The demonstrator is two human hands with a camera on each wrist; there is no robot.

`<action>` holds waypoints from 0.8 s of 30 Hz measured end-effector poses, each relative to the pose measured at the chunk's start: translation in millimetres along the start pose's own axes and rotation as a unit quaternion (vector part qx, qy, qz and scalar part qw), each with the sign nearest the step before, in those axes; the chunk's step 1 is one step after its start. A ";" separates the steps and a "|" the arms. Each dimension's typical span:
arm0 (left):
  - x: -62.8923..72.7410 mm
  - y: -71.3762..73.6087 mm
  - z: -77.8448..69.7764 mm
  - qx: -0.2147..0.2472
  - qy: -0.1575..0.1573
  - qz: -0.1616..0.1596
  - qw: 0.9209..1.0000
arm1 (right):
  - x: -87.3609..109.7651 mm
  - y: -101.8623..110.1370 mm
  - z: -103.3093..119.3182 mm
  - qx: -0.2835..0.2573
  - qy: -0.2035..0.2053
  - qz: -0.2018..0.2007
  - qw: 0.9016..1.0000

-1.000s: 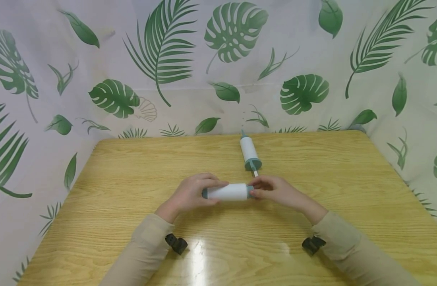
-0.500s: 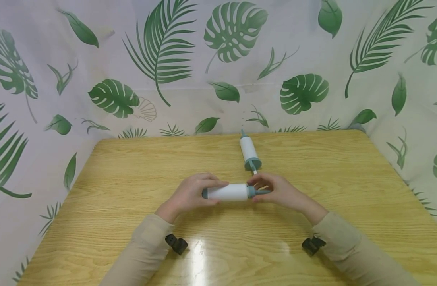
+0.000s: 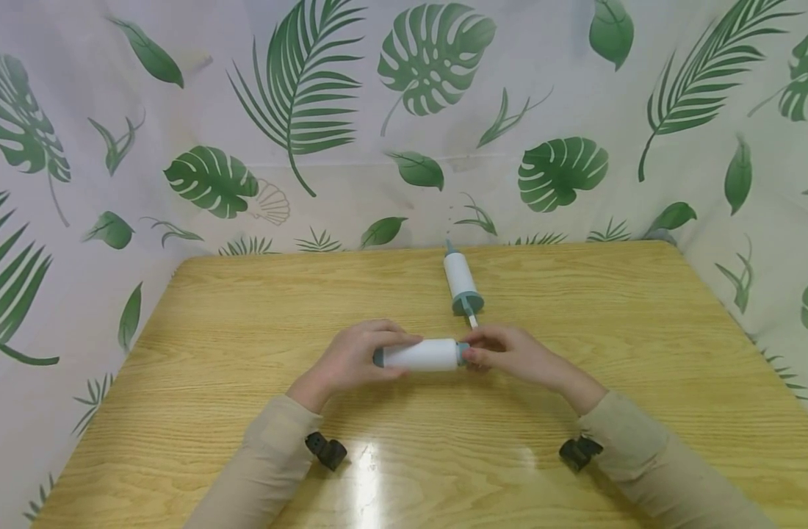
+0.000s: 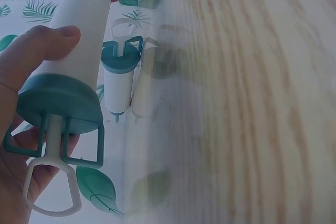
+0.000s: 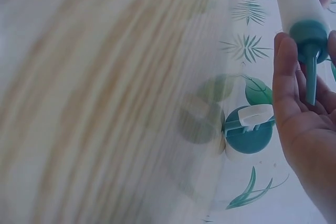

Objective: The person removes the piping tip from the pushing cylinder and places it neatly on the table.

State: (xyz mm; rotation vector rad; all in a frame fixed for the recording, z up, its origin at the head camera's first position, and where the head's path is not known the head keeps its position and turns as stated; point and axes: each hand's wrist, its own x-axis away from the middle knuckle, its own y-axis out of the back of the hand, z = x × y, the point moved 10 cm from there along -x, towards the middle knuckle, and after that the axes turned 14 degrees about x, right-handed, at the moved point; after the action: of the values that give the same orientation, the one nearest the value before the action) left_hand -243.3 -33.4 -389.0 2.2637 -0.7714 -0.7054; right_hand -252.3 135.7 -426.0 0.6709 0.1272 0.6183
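Note:
A large white syringe (image 3: pixel 422 355) with teal ends lies level between both hands, over the middle of the table. My left hand (image 3: pixel 364 354) grips its barrel close to the plunger end. In the left wrist view, teal finger loops (image 4: pixel 84 148) and a white plunger ring (image 4: pixel 52 192) stick out below that hand. At the other end, my right hand (image 3: pixel 510 354) pinches the teal nozzle cap (image 5: pixel 308 38). The thin nozzle (image 5: pixel 311 77) points toward the right palm; in the head view those fingers hide it.
A second similar syringe (image 3: pixel 460 278) lies at the back of the wooden table (image 3: pixel 278 294), its nozzle toward the wall and its plunger toward my right hand. Leaf-printed cloth (image 3: pixel 338 162) covers the wall behind.
My right fingers loosened half a second ago, baring the nozzle in the head view, and have closed round the cap again. The left hand and both syringes stay in place.

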 end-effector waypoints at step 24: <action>-0.5 -1.7 0.1 0.000 0.003 0.003 1.000 | 0.6 8.0 2.9 0.063 0.006 -0.043 0.997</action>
State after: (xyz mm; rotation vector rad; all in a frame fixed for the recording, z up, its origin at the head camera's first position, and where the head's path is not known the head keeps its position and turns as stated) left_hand -243.1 -32.1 -390.2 2.2610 -0.7754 -0.6948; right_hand -254.9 139.4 -418.7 0.7804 0.2071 0.5350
